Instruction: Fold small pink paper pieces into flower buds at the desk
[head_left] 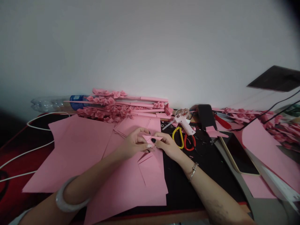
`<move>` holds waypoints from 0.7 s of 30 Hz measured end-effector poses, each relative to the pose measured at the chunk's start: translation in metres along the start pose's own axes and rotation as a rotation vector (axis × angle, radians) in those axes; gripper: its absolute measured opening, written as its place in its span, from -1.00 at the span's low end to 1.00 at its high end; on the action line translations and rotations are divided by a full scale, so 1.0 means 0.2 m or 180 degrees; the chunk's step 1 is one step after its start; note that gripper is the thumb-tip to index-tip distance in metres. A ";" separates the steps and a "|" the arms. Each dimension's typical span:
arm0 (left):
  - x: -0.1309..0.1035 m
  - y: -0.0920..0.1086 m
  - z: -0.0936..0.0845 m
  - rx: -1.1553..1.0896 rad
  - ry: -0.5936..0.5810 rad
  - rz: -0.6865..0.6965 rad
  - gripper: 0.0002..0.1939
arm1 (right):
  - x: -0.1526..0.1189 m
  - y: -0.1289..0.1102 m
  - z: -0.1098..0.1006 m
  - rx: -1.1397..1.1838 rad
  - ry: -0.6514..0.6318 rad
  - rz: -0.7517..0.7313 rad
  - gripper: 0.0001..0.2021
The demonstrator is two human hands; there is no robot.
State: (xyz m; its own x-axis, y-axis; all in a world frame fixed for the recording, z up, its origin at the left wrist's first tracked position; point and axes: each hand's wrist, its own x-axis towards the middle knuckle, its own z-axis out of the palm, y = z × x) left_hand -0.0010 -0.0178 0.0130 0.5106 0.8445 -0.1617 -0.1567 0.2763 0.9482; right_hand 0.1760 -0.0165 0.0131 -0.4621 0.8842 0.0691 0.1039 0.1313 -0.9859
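Note:
A small folded piece of pink paper [147, 137] is pinched between both hands above the middle of the desk. My left hand [134, 144] grips its left side, with thumb and fingers closed on it. From the right, my right hand [167, 146] holds the other side, thumb pressed on top. Beneath the hands lie large pink paper sheets [122, 184], with a small folded flap of paper [145, 158] just below the fingers. The undersides of the folded piece are hidden by the fingers.
Behind the hands lie folded pink paper flowers [112, 109] and a plastic bottle [50, 103]. Right of them are a white glue gun [184, 122], scissors with yellow and red handles [189, 142], a dark phone [206, 115] and a tablet [240, 153]. A white cable [30, 150] runs at left.

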 end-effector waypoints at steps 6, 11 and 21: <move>0.00 -0.02 0.01 0.0099 -0.0260 0.0127 -0.60 | 0.00 -0.01 0.00 -0.0304 -0.0107 -0.0092 -0.68; 0.00 -0.04 -0.01 0.0162 -0.0284 0.0145 -0.60 | -0.01 0.02 0.00 -0.0080 -0.0137 0.0146 -0.66; 0.02 -0.02 -0.01 0.0000 0.0322 -0.0062 -0.65 | 0.01 0.02 0.01 0.0251 0.0418 0.0258 -0.75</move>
State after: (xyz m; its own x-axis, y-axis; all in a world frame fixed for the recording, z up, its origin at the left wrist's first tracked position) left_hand 0.0003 -0.0152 0.0092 0.4256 0.8810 -0.2067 -0.1476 0.2930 0.9447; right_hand 0.1744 -0.0148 0.0082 -0.3354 0.9421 0.0032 0.0642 0.0262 -0.9976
